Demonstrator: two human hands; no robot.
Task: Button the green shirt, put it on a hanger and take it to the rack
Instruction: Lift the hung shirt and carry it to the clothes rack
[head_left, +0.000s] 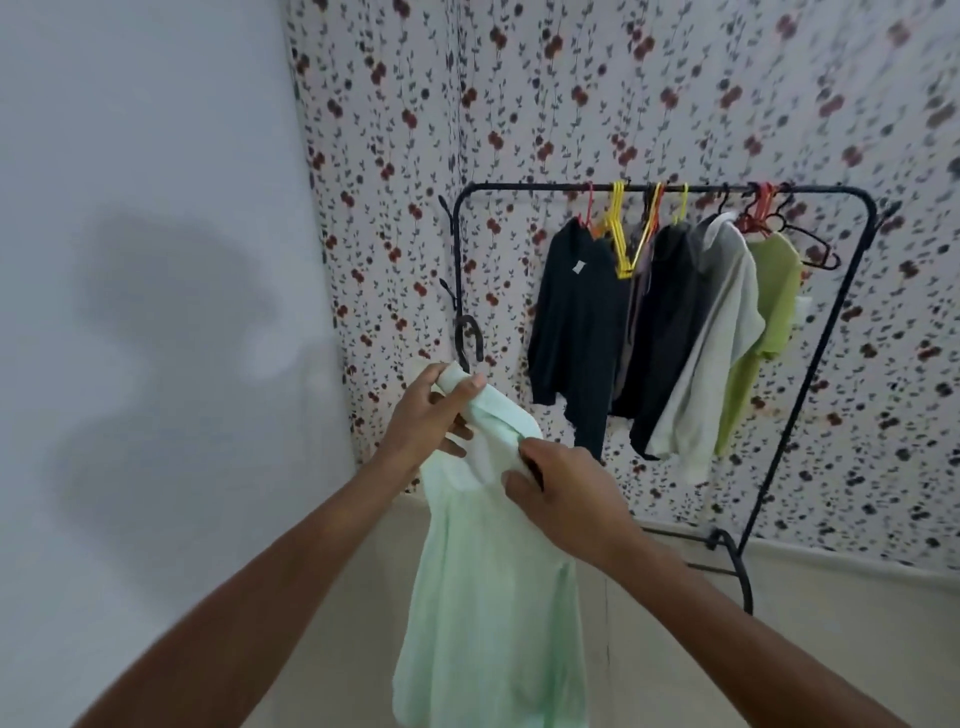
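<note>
Head view: the left hand (431, 410) is curled round the bunched top of the green shirt (493, 597), and the right hand (566, 493) pinches its collar edge just beside it. The shirt is pale mint, thin and softly creased, and it hangs straight down from both hands in mid-air. The black hook of a hanger (480, 351) pokes up just above the left hand. The rack (540, 186), holding dark, grey and green clothes, stands beyond and above the right hand
</note>
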